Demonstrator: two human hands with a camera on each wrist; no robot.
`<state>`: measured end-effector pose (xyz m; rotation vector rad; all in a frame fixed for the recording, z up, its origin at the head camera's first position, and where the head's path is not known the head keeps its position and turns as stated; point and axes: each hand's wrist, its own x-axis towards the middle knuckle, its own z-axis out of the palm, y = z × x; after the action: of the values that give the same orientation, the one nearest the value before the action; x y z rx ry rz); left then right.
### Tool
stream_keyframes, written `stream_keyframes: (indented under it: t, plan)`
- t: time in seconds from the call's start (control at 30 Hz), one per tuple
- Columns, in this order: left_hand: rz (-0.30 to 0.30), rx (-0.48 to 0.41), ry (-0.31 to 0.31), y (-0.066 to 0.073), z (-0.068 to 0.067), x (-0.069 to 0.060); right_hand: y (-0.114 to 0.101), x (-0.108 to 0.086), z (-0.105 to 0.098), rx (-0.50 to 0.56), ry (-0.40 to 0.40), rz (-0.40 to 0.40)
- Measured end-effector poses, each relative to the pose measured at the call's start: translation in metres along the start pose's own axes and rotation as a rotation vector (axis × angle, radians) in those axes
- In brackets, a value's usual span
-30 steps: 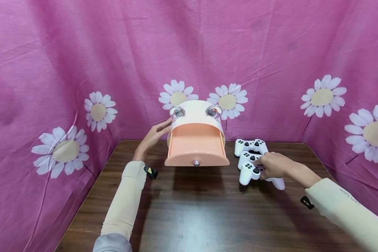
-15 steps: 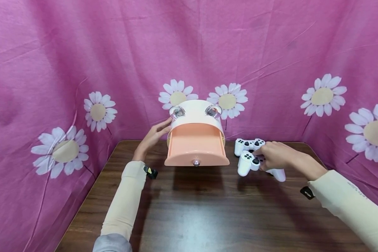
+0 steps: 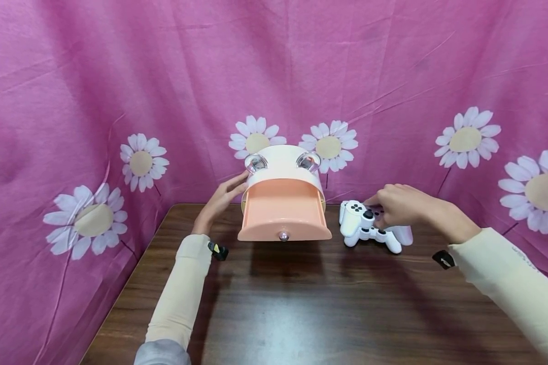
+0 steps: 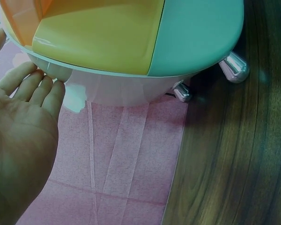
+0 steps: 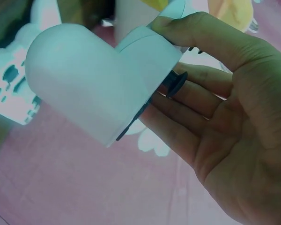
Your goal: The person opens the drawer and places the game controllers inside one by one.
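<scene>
My right hand pinches a white game controller between thumb and fingers, raised off the table. In the right wrist view the controller shows its smooth underside, with a black thumbstick facing the palm. Just below it a second white controller lies on the table, partly covered. Behind, only the edge of another controller shows. My left hand rests its extended fingertips against the left side of a white drawer unit. Its orange top drawer stands pulled out; nothing is visible inside.
Below the orange drawer are a yellow drawer and a green drawer. The unit stands on silver feet. Behind the brown wooden table hangs a pink curtain with daisies.
My right hand has lifted the controller up and away toward the back, uncovering the front of the controller lying beneath. The left hand and the drawer have stayed put.
</scene>
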<state>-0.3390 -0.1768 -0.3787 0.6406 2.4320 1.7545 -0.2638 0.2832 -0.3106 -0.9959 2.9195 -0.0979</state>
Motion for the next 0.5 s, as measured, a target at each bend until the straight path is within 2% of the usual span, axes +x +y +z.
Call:
stream_keyframes:
  t: [0.33, 0.5]
  plan:
    - [-0.003, 0.014, 0.001, -0.001, -0.001, 0.0, -0.013, 0.008, -0.034, -0.013, -0.007, 0.01]
    - [-0.002, 0.012, -0.002, -0.001, 0.0, -0.001, -0.019, 0.013, -0.046, -0.037, 0.008, -0.017]
